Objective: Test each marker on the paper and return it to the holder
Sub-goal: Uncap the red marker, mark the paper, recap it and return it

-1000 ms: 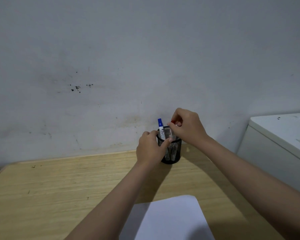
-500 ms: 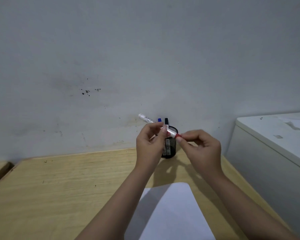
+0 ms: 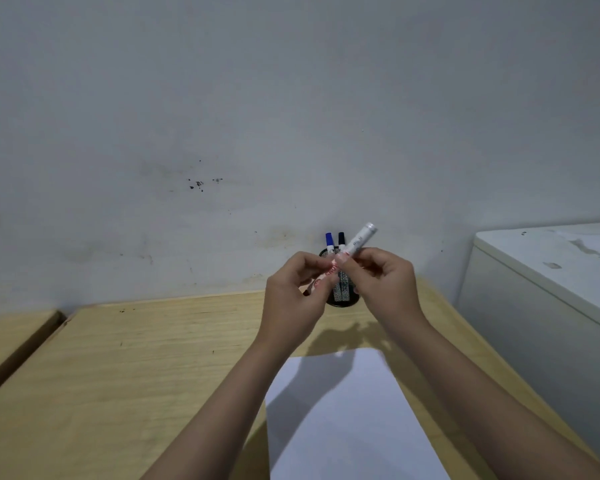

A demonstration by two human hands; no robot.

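Note:
Both hands hold a white marker with red print (image 3: 360, 240) in the air, in front of the black mesh holder (image 3: 343, 295). My right hand (image 3: 385, 285) pinches the white barrel, whose blunt end points up and to the right. My left hand (image 3: 291, 303) grips the lower reddish end, which is blurred; I cannot tell whether the cap is on. A blue-capped marker (image 3: 329, 240) and a black-capped marker (image 3: 341, 238) stand in the holder, which the hands mostly hide. The white paper (image 3: 347, 420) lies on the table below my forearms.
The wooden table (image 3: 118, 362) runs back to a grey wall, with the holder against it. A white cabinet (image 3: 541, 292) stands close on the right. A second wooden surface (image 3: 7, 336) sits to the left across a dark gap.
The marker came out of the holder and has been turned: its white end pointed up-left, now up-right. Its red end has passed from my right fingers to my left.

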